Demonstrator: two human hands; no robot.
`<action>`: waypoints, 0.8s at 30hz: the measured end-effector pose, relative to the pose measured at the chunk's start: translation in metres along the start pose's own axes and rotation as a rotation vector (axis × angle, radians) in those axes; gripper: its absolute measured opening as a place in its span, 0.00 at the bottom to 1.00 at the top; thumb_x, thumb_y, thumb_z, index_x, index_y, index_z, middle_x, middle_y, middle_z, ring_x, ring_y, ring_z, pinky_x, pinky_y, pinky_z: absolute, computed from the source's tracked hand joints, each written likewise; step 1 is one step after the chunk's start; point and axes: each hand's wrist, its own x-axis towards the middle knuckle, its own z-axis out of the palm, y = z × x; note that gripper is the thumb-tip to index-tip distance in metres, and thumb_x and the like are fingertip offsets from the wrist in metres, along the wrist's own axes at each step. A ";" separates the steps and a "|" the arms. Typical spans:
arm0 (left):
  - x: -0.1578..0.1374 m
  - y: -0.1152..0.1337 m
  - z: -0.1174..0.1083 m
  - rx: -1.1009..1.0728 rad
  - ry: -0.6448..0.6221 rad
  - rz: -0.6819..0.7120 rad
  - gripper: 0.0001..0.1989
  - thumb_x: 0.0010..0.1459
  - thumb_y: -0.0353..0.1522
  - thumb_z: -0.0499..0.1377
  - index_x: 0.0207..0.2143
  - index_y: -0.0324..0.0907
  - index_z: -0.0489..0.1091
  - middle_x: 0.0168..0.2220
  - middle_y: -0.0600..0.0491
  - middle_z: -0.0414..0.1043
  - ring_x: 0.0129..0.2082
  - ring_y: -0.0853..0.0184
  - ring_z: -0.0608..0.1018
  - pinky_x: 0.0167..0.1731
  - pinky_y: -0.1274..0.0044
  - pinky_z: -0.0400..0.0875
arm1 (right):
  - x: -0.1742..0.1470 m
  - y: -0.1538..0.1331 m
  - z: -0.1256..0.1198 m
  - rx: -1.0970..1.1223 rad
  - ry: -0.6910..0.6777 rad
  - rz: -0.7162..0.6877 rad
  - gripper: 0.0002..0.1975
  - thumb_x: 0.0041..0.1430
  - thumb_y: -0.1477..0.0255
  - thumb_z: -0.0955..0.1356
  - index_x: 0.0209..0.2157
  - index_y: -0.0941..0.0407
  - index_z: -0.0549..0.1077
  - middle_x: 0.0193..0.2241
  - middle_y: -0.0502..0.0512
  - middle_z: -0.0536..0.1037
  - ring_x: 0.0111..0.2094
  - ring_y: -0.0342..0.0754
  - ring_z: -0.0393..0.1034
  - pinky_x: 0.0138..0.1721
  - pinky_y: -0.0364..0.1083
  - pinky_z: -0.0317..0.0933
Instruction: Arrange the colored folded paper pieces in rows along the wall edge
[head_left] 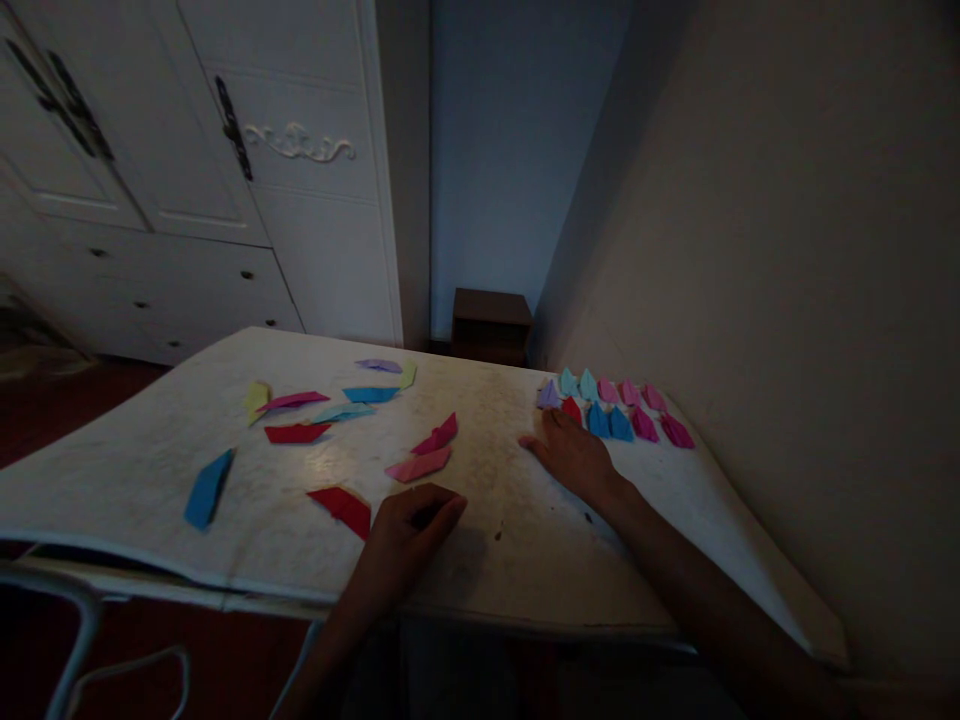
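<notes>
Two flat hands, grasping nothing — left hand beside red fold, its long axis slanting toward the table's near edge; right hand by red boat.

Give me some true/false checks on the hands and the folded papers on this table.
1. The right hand rests flat on the table. True.
2. The left hand holds a blue paper in the air. False: it rests on the table beside a red paper.
3. Folded pieces sit in rows near the wall. True.
4. The blue paper lies by the right hand. False: it is at the far left.
</notes>
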 end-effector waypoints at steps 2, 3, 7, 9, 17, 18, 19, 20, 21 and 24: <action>0.000 0.001 0.000 -0.009 0.006 0.000 0.16 0.59 0.42 0.56 0.30 0.40 0.76 0.27 0.52 0.75 0.28 0.67 0.74 0.27 0.78 0.64 | -0.001 0.000 -0.002 -0.004 0.004 0.005 0.27 0.65 0.60 0.62 0.55 0.69 0.67 0.55 0.75 0.69 0.58 0.62 0.64 0.56 0.53 0.60; 0.000 0.002 0.000 -0.014 0.010 0.001 0.16 0.59 0.42 0.56 0.30 0.40 0.76 0.27 0.52 0.75 0.27 0.67 0.74 0.27 0.78 0.64 | -0.001 0.001 -0.002 -0.008 0.009 0.001 0.27 0.65 0.60 0.62 0.55 0.68 0.67 0.55 0.75 0.70 0.57 0.62 0.64 0.56 0.54 0.60; -0.001 0.005 0.000 -0.030 0.021 0.014 0.16 0.58 0.41 0.57 0.30 0.39 0.76 0.27 0.52 0.75 0.27 0.67 0.74 0.27 0.79 0.64 | -0.002 0.003 -0.002 0.001 0.045 -0.074 0.25 0.65 0.61 0.63 0.54 0.65 0.68 0.54 0.73 0.71 0.57 0.61 0.64 0.56 0.55 0.59; -0.001 0.005 0.000 -0.031 0.023 0.020 0.16 0.59 0.41 0.57 0.29 0.39 0.76 0.27 0.52 0.75 0.27 0.68 0.74 0.27 0.79 0.64 | -0.001 0.003 0.000 0.028 0.070 -0.139 0.23 0.65 0.61 0.63 0.54 0.64 0.69 0.53 0.72 0.72 0.56 0.61 0.65 0.56 0.55 0.60; -0.002 0.005 0.003 -0.067 0.054 0.022 0.15 0.58 0.40 0.57 0.29 0.38 0.75 0.24 0.53 0.73 0.25 0.69 0.71 0.24 0.80 0.61 | -0.009 -0.024 0.000 0.314 0.152 -0.366 0.16 0.67 0.67 0.60 0.44 0.58 0.75 0.43 0.61 0.78 0.45 0.51 0.72 0.48 0.49 0.65; -0.002 0.004 0.003 -0.067 0.054 0.026 0.15 0.58 0.40 0.57 0.28 0.38 0.75 0.24 0.53 0.73 0.24 0.70 0.70 0.23 0.80 0.60 | -0.011 -0.029 -0.001 0.362 0.155 -0.396 0.16 0.68 0.67 0.59 0.41 0.58 0.76 0.40 0.59 0.79 0.42 0.50 0.72 0.45 0.48 0.65; -0.002 0.003 0.003 -0.069 0.055 0.032 0.15 0.58 0.39 0.57 0.28 0.38 0.75 0.24 0.53 0.72 0.24 0.70 0.70 0.23 0.80 0.60 | -0.013 -0.034 -0.003 0.402 0.161 -0.418 0.16 0.68 0.66 0.59 0.37 0.57 0.76 0.37 0.58 0.79 0.39 0.49 0.72 0.42 0.47 0.65; -0.003 0.002 0.003 -0.072 0.056 0.037 0.15 0.58 0.39 0.57 0.28 0.38 0.75 0.24 0.54 0.72 0.24 0.71 0.69 0.23 0.80 0.59 | -0.015 -0.039 -0.004 0.431 0.171 -0.431 0.18 0.68 0.65 0.58 0.33 0.57 0.75 0.33 0.56 0.78 0.36 0.48 0.72 0.38 0.46 0.64; -0.003 0.001 0.004 -0.077 0.057 0.041 0.15 0.58 0.39 0.57 0.28 0.38 0.75 0.23 0.54 0.71 0.23 0.71 0.69 0.23 0.80 0.59 | -0.017 -0.042 -0.004 0.450 0.180 -0.436 0.20 0.68 0.64 0.58 0.29 0.56 0.74 0.28 0.55 0.76 0.32 0.47 0.70 0.34 0.45 0.62; -0.002 -0.001 0.005 -0.083 0.066 0.058 0.14 0.58 0.39 0.57 0.27 0.37 0.74 0.23 0.54 0.70 0.23 0.72 0.68 0.23 0.80 0.58 | -0.020 -0.045 -0.002 0.490 0.163 -0.440 0.27 0.67 0.58 0.58 0.16 0.56 0.64 0.16 0.49 0.65 0.20 0.42 0.59 0.24 0.43 0.51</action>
